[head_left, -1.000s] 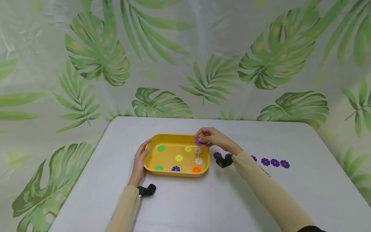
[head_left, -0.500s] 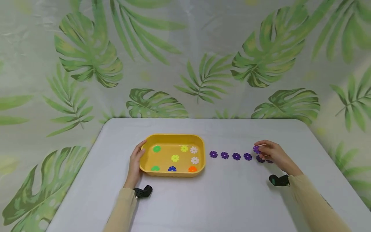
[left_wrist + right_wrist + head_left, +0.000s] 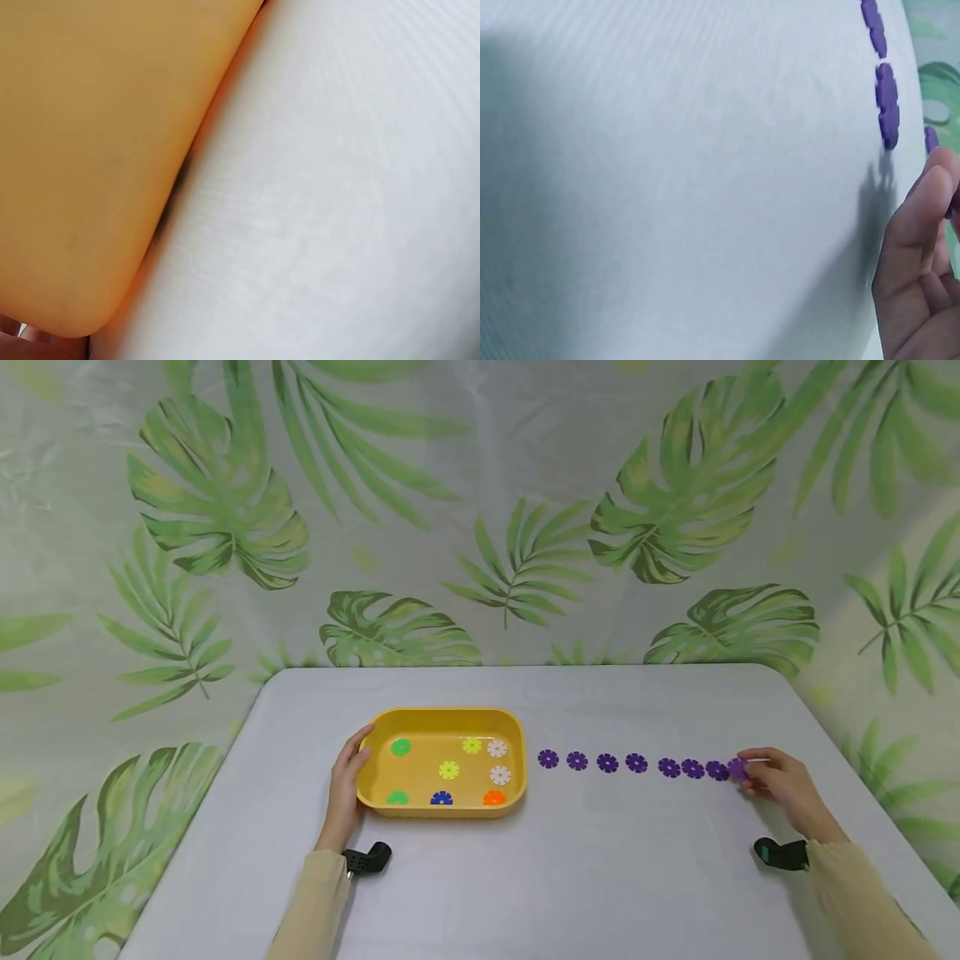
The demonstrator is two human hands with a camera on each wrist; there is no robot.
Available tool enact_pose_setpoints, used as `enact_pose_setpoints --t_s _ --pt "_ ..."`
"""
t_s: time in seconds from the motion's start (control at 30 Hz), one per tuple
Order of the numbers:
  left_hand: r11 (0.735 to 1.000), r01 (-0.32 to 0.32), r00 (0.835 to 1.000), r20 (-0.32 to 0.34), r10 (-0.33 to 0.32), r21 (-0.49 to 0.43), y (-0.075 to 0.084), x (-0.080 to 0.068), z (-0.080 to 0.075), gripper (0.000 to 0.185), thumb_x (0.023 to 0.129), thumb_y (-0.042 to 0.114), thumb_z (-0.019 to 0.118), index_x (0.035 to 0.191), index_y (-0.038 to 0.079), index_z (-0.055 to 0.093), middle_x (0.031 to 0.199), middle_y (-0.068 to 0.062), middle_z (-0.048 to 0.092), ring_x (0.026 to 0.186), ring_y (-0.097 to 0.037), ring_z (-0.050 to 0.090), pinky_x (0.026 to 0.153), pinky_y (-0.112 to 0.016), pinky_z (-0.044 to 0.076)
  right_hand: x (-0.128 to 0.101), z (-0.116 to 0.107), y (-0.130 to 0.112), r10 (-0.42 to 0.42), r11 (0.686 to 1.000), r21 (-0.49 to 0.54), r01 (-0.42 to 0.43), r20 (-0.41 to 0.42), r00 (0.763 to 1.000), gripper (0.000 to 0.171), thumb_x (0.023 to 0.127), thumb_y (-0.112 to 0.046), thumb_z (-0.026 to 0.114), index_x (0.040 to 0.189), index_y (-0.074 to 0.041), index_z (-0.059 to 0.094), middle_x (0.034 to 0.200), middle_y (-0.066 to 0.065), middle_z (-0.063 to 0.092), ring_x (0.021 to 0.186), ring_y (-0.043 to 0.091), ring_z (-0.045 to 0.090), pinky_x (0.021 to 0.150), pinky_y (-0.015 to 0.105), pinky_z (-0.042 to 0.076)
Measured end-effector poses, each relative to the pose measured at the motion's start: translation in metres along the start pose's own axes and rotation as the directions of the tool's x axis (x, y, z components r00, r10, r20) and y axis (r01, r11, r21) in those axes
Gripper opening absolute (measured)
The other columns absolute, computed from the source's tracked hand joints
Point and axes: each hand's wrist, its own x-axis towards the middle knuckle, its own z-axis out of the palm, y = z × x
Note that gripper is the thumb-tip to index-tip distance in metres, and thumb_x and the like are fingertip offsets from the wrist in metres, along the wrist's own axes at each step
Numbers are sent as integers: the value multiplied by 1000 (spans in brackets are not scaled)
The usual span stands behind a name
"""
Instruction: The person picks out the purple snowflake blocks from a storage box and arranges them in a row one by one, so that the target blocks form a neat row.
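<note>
In the head view my right hand pinches a purple snowflake disc between thumb and fingers, at the right end of a row of several purple snowflake discs. The right wrist view shows the held disc raised above the cloth, its shadow beneath. My left hand grips the left end of a yellow tray, thumb at the rim. In the left wrist view the tray's side covers most of that hand. Inside the tray lie green, yellow, white, blue and orange snowflake discs.
A white cloth covers the table. Behind it hangs a leaf-patterned curtain. The purple row runs rightward from near the tray's right side, with a wider gap midway.
My right hand has carried the purple disc from the tray's right end to the row's right end and lowered it. The left hand stays on the tray. The head view has shifted slightly.
</note>
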Motion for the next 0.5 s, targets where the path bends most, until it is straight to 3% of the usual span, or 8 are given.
enact_pose_setpoints --t_s 0.1,0.27,0.5 --pt "1000 -5 1000 -9 5 -4 -6 3 -2 41 104 10 37 144 4 40 152 -6 30 142 -15 18 115 -31 16 -1 0 4 6 998 -67 -8 -44 999 36 99 -5 42 122 23 39 80 -1 61 63 8 60 58 24 56" --pt "1000 -4 1000 -17 4 7 -19 9 -8 40 104 15 38 144 9 42 152 -1 31 141 -12 20 115 -31 18 -2 0 6 22 991 -130 -33 -83 996 37 99 -5 39 124 22 40 84 1 62 65 6 61 59 24 56" --pt "994 4 1000 21 -6 110 -14 9 -18 43 104 21 40 146 10 39 153 -3 30 142 -14 18 115 -34 20 -7 10 -3 -6 960 -277 -41 -168 986 34 95 -2 40 123 17 47 103 29 55 63 6 60 56 23 55"
